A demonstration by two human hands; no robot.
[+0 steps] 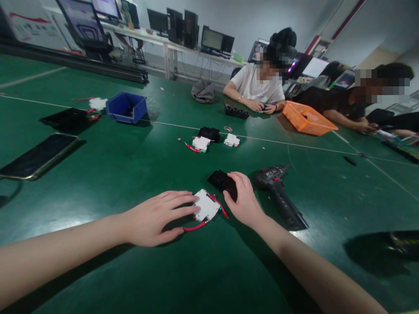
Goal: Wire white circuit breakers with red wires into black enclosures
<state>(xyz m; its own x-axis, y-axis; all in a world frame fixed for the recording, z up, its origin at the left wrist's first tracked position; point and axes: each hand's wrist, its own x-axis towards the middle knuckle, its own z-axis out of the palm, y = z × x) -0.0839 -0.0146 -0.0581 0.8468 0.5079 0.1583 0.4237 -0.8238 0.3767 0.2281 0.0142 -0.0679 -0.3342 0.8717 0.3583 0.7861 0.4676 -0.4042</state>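
Taking the white module (205,206) as the clock's centre, with twelve pointing away from the wearer, the left hand (160,218) is reaching in from nine. Its grip is spreading loosely, the fingertips touching the module's near-left edge and the thumb lying by a red wire (195,226). The module is lying flat on the green tabletop (183,279). At one o'clock, just beside it, a black block (220,179) is sitting under the right hand (244,198), whose grip is bending around its right end, thumb on the near side, holding it against the surface.

At three, a cordless driver (278,194) is lying on its side; white print is showing on its body, too small to read. Yellow marks are showing on a dark object (406,244) near four, too blurred to make out. At twelve, another white module (201,144) is lying by a second black block (211,133). A blue bin (131,114) is standing at eleven, a phone (41,155) lying between nine and ten, its screen showing dark. Between one and two, an orange bin (309,120) is standing near a white-shirted co-worker (260,87).
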